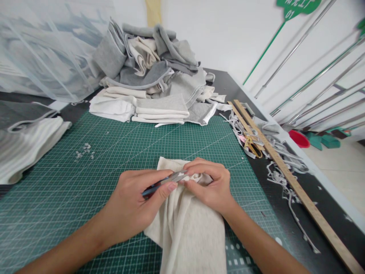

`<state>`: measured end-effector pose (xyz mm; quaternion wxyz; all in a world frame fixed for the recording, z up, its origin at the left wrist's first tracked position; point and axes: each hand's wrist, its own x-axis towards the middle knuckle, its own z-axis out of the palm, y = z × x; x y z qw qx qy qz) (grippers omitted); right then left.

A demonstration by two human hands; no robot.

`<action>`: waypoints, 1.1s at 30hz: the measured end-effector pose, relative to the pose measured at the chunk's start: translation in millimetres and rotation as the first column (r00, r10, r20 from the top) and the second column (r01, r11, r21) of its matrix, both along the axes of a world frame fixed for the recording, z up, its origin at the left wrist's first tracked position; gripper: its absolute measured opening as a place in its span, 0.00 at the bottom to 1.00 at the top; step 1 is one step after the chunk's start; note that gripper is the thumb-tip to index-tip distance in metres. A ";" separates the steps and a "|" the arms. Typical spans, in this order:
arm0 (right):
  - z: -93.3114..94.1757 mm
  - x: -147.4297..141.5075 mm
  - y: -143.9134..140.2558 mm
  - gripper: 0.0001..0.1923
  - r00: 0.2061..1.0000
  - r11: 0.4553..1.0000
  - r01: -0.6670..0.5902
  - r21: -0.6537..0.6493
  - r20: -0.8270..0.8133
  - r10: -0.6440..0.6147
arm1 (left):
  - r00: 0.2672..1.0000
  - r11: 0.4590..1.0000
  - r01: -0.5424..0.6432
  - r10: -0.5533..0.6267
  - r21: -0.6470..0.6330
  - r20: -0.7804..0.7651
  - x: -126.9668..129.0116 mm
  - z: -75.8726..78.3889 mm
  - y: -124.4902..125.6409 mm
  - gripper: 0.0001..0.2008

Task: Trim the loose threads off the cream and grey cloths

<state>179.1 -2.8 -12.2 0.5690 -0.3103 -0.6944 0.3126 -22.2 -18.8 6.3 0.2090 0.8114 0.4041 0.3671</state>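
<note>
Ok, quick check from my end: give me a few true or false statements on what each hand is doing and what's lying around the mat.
1. The left hand holds small blue-handled snips. True.
2. The right hand rests flat on the bare mat, away from any fabric. False: it pinches the top of the cream fabric piece.
3. The snips' tip points at the spot where the right hand grips the fabric. True.
4. The wooden ruler lies across the middle of the green cutting mat. False: it lies off the mat, along the table's right side.
5. A pile of grey and cream fabric sits at the far edge of the mat. True.
</note>
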 end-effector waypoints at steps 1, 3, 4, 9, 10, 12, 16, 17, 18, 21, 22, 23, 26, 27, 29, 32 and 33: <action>0.1 -0.1 0.0 0.07 1.000 1.000 0.003 -0.001 0.000 -0.003 | 1.000 1.000 -0.001 0.001 0.004 0.000 0.0 0.2 -0.1 0.06; 0.2 -0.1 0.0 0.06 1.000 1.000 0.009 -0.003 0.001 -0.009 | 1.000 1.000 -0.005 0.005 0.008 -0.003 -0.1 0.6 -0.2 0.06; 0.3 -0.1 0.0 0.06 1.000 1.000 0.011 -0.003 0.000 -0.011 | 1.000 1.000 -0.009 0.009 0.008 -0.004 -0.1 0.8 -0.2 0.06; 0.2 -0.5 0.3 0.06 1.000 1.000 0.012 -0.011 -0.005 -0.012 | 1.000 1.000 -0.020 0.020 0.007 -0.003 0.1 0.7 1.5 0.06; 0.1 -0.7 0.4 0.06 1.000 1.000 0.014 -0.013 -0.007 -0.014 | 1.000 1.000 -0.018 0.018 0.009 -0.004 0.0 0.6 2.1 0.07; -0.3 -0.9 0.6 0.05 1.000 1.000 0.017 -0.016 -0.004 -0.017 | 1.000 1.000 -0.017 0.017 0.013 -0.005 -0.3 0.2 3.2 0.07; -1.6 -0.6 1.0 0.06 1.000 0.999 0.025 -0.027 0.005 -0.025 | 1.000 1.000 -0.008 0.008 0.012 0.000 -1.6 -0.6 4.9 0.08; -2.1 -0.4 1.0 0.06 1.000 0.999 0.025 -0.030 0.004 -0.025 | 1.000 1.000 -0.005 0.005 0.008 -0.001 -1.9 -0.7 5.2 0.08; -2.5 -0.3 1.0 0.06 1.000 0.999 0.023 -0.032 0.003 -0.023 | 1.000 1.000 -0.001 0.001 0.005 -0.001 -2.1 -0.6 5.4 0.08; -3.6 0.0 1.2 0.05 1.000 0.999 0.013 -0.034 -0.004 -0.013 | 1.000 1.000 0.007 -0.007 -0.009 0.012 -2.3 0.7 6.1 0.08; -3.9 0.1 1.2 0.05 1.000 0.999 0.010 -0.032 -0.007 -0.010 | 1.000 1.000 0.009 -0.009 -0.017 0.020 -2.3 1.4 6.4 0.08; -4.1 0.1 1.2 0.05 1.000 1.000 0.006 -0.029 -0.010 -0.006 | 1.000 1.000 0.010 -0.009 -0.030 0.024 -2.3 2.3 6.7 0.08; -4.1 0.2 0.9 0.04 1.000 1.000 -0.003 -0.024 -0.004 0.003 | 1.000 0.996 0.009 -0.008 -0.092 0.019 -2.9 4.9 7.7 0.09; -4.0 0.2 0.7 0.04 1.000 1.000 -0.002 -0.024 0.000 0.002 | 1.000 0.993 0.012 -0.011 -0.116 0.013 -3.2 5.6 8.1 0.09; -3.9 0.2 0.3 0.04 1.000 1.000 -0.002 -0.024 0.006 0.002 | 1.000 0.988 0.021 -0.020 -0.152 0.007 -3.9 6.2 8.7 0.09; -4.3 0.2 0.1 0.03 1.000 1.000 -0.002 -0.023 0.006 0.002 | 1.000 0.989 0.020 -0.019 -0.146 0.003 -4.5 5.4 8.9 0.10; -4.6 0.2 0.1 0.03 1.000 1.000 -0.001 -0.024 0.005 0.001 | 1.000 0.991 0.017 -0.017 -0.131 -0.002 -4.4 5.0 8.8 0.09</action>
